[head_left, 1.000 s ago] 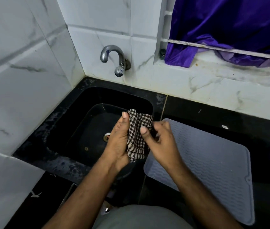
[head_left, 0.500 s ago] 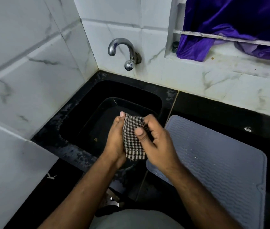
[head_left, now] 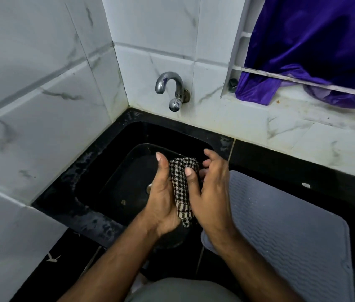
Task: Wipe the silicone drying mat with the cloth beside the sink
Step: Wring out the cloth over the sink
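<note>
Checked black-and-white cloth (head_left: 182, 190) is hanging bunched between both hands above the black sink (head_left: 115, 182); left hand (head_left: 161, 199) is gripping it, thumb up; right hand (head_left: 212, 192) is pinching it with the thumb, other fingers loosely spread; grey silicone mat (head_left: 285, 232) is lying on the counter just right of the sink.

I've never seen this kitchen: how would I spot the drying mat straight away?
Find the black sink under the tap. The silicone drying mat lies flat on the dark counter to its right: pale grey and wavy-ribbed, unlike the checked cloth.
</note>
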A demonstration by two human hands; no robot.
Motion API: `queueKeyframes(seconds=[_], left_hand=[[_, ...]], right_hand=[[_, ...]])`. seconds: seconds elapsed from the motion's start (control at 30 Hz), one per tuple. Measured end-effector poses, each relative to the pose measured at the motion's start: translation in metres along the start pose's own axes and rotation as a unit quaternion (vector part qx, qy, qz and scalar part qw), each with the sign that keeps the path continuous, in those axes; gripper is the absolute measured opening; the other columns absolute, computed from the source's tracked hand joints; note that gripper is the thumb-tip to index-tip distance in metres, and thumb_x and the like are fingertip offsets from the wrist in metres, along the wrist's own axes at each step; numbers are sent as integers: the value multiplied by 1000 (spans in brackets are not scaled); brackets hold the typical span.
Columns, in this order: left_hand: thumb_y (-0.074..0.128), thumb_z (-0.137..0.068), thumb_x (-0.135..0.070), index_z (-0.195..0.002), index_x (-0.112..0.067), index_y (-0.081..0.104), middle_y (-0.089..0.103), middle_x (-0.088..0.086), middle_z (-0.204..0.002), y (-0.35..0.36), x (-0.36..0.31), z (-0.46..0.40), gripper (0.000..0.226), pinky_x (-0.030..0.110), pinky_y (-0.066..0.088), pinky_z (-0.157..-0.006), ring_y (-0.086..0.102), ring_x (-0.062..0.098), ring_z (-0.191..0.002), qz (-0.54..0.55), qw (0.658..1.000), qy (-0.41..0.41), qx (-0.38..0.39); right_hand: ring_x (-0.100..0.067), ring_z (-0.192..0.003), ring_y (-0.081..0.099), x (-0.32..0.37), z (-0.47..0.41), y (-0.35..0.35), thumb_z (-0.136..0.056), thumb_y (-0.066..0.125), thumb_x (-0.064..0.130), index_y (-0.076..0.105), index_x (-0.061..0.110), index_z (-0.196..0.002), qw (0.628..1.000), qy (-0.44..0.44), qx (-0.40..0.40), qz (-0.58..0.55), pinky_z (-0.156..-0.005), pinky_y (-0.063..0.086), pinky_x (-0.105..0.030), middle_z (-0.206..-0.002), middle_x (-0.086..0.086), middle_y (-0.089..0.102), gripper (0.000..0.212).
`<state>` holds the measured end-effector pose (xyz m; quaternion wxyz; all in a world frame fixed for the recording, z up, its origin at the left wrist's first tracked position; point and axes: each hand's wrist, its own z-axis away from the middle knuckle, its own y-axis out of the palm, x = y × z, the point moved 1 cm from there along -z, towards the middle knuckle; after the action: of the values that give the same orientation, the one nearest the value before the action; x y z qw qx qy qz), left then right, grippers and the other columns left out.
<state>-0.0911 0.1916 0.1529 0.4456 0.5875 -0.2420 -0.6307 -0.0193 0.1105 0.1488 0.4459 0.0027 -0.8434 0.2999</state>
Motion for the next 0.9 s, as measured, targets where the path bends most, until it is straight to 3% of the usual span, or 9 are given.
queueKeyframes(seconds=[0.13, 0.27, 0.33, 0.43, 0.57, 0.67, 0.73, 0.8, 0.9], left_hand=[[55, -79, -79, -153, -5, 37, 36, 28, -155, -12, -12, 0, 106, 61, 17, -122, 32, 43, -146, 7, 999, -24, 48], [77, -70, -67, -134, -4, 59, 58, 27, -132, -17, -30, 2, 92, 56, 40, -111, 57, 40, -124, -31, 998, -46, 24], [79, -72, -61, -125, -6, 67, 65, 23, -123, -18, -34, 4, 77, 52, 48, -104, 65, 35, -113, -47, 995, -87, 16], [72, -82, -50, -120, -9, 72, 67, 23, -121, -24, -38, 3, 56, 53, 50, -102, 68, 35, -107, -93, 989, -114, -11], [69, -92, -26, -101, -10, 78, 70, 21, -96, -25, -47, 4, 21, 47, 59, -82, 71, 33, -85, -223, 964, -146, -10], [76, -86, -17, -89, -13, 73, 61, 7, -76, -30, -52, 1, 6, 33, 58, -59, 61, 18, -65, -275, 947, -160, -30], [78, -84, -14, -83, -17, 71, 53, 1, -69, -35, -55, -2, 7, 23, 47, -47, 51, 12, -57, -286, 942, -169, -38], [77, -85, -12, -78, -18, 70, 45, -1, -65, -41, -59, -4, 12, 19, 35, -41, 43, 8, -52, -285, 939, -188, -30], [72, -87, -8, -79, -17, 67, 39, -2, -60, -43, -59, -7, 12, 17, 26, -38, 39, 6, -46, -319, 918, -237, -15]], right_hand=[[-11, -129, 41, 6, -15, 2, -104, 48, 28, 41, 33, -149, 991, -74, 106, 40, -106, 41, -36, -147, 7, 38, 47], [3, -128, 46, 1, -24, 1, -105, 48, 34, 43, 30, -149, 963, -67, 256, -51, -104, 39, -16, -139, 13, 49, 44], [5, -118, 53, 0, -29, 2, -99, 60, 31, 55, 28, -137, 970, -37, 230, -65, -97, 44, -16, -126, 14, 58, 38], [0, -109, 60, -3, -35, 5, -90, 73, 28, 65, 25, -119, 988, 11, 142, -67, -95, 51, -32, -114, 14, 66, 30], [0, -102, 63, -4, -34, 7, -92, 70, 34, 64, 29, -119, 994, 40, 87, -51, -87, 56, -36, -110, 16, 67, 28], [-3, -118, 56, -5, -29, 2, -102, 56, 28, 46, 31, -147, 989, -48, 142, -6, -97, 51, -36, -133, 9, 59, 46], [-13, -143, 36, -11, -26, -6, -105, 48, 14, 20, 33, -159, 968, -142, 200, 46, -113, 39, -40, -160, 5, 32, 63], [-24, -154, 11, -21, -23, -15, -97, 51, -2, 8, 34, -160, 926, -246, 254, 135, -116, 28, -46, -168, 2, 5, 84], [-32, -154, 1, -33, -24, -12, -90, 65, 4, 1, 33, -160, 860, -357, 274, 239, -114, 30, -51, -168, -4, -5, 99]])
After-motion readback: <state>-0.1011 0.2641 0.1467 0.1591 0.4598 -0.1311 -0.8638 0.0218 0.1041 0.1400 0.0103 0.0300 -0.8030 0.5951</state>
